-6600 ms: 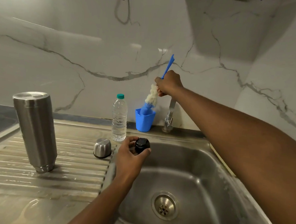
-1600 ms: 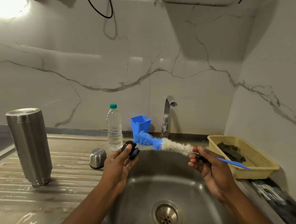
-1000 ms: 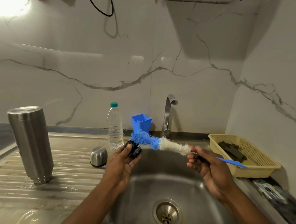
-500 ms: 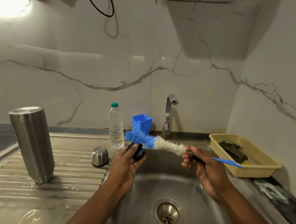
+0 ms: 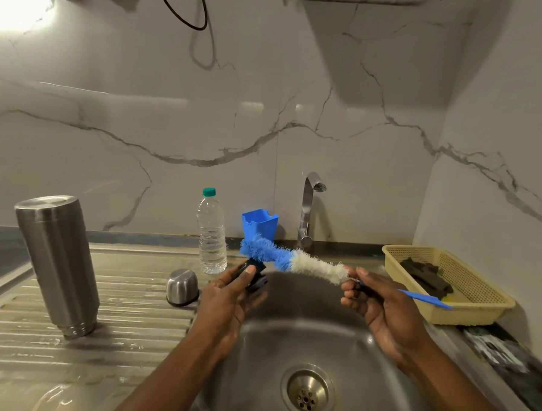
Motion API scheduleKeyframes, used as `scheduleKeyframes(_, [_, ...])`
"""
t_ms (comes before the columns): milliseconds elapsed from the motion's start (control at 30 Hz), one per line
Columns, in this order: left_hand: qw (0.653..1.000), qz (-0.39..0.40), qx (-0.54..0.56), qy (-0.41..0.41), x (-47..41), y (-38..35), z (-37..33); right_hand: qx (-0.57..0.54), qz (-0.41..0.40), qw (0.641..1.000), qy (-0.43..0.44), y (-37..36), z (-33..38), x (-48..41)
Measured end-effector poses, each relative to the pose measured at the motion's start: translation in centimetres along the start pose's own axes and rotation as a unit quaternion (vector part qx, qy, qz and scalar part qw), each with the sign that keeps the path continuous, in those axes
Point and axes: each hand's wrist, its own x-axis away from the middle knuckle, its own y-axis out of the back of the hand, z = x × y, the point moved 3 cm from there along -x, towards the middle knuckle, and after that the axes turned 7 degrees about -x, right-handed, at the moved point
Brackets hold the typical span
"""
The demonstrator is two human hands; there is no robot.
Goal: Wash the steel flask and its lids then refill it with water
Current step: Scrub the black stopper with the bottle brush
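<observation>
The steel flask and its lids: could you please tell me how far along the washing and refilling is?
Looks done: the steel flask stands upside down on the wet draining board, the steel cap mouth-down nearby. In hand: the left hand holds the black inner lid, the right hand holds the bottle brush to it. Left: rinsing that lid and refilling; no water runs from the tap.

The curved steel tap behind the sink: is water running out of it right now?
No: nothing falls from the spout of the curved steel tap toward the steel sink basin.
</observation>
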Motion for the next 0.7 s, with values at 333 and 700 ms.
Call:
scheduleKeyframes(333, [1.000, -0.002, 0.008, 0.002, 0.0, 0.1, -0.1, 0.015, -0.004, 1.000, 0.003, 0.0, 0.3, 0.1])
scheduleKeyframes(700, [0.998, -0.017, 0.057, 0.027, -0.1, -0.2, 0.2, 0.016, 0.006, 1.000, -0.004, -0.3, -0.3, 0.1])
